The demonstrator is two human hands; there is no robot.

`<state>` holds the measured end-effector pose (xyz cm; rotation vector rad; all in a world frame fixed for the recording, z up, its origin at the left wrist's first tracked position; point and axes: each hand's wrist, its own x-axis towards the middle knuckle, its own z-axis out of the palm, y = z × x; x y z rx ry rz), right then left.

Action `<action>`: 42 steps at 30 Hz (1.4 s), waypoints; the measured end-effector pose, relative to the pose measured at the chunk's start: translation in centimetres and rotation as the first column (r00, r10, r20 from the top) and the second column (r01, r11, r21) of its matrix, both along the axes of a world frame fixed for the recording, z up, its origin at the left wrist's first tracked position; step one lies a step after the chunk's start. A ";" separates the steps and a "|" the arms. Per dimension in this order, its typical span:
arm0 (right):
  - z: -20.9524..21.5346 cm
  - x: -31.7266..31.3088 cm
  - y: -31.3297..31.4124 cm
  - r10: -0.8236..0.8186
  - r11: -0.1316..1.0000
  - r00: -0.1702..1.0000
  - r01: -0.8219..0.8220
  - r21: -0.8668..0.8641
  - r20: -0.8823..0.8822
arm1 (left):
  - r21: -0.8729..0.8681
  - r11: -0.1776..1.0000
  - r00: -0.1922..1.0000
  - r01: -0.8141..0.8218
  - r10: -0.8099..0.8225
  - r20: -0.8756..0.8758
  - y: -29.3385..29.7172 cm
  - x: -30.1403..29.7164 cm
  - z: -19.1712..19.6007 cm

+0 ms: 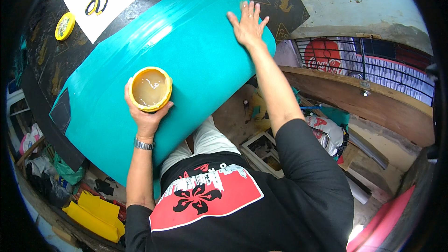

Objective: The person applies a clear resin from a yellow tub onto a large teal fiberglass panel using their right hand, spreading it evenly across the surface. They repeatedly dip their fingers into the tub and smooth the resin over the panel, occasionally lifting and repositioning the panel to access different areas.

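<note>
My left hand (145, 122) is wrapped round an open yellow tub (149, 109). Cloudy, tan liquid fills much of it, and uneven residue coats the rim. Beneath lies a large teal sheet (200, 60) with a soft, fabric-like look; its near edge bends down toward my lap. Wet-looking, glossy streaks run along its far left part. My right hand (248, 27) rests on the sheet's far right end, fingers spread and holding nothing. A small dark patch (61, 111) lies at the sheet's left corner.
Yellow-and-black scissors (97, 1) lie on white paper (112, 11) at the back left, beside a round yellow lid (65, 26). Patterned black covering (275, 0) lies under the sheet. Folded yellow material (95, 217) is low left; a wooden ledge (354, 91) borders the right.
</note>
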<state>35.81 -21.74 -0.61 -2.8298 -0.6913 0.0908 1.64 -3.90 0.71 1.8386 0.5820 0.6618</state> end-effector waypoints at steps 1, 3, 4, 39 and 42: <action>-0.1 -1.7 -0.4 0.010 0.999 1.000 -0.011 -0.053 -0.016 | 0.001 1.000 1.000 -0.015 0.015 0.007 0.0 0.0 -0.2; -0.2 -4.7 -1.2 0.060 0.995 0.998 -0.060 -0.079 -0.006 | -0.046 0.999 1.000 -0.017 0.018 0.011 0.2 -0.1 -0.4; 0.2 -4.9 -1.9 0.060 0.990 0.998 -0.062 -0.124 -0.020 | -0.069 0.997 0.999 -0.018 0.020 0.029 0.1 -0.1 -0.5; 5.4 -33.2 20.6 0.884 0.350 0.368 -0.117 0.929 -0.287 | -0.232 0.932 0.961 -0.277 0.267 -0.073 0.0 -23.8 3.0; 9.6 -26.9 16.7 0.859 0.477 0.360 -0.307 0.823 -0.364 | -0.029 0.967 0.966 -0.254 0.255 0.047 0.3 -20.0 2.5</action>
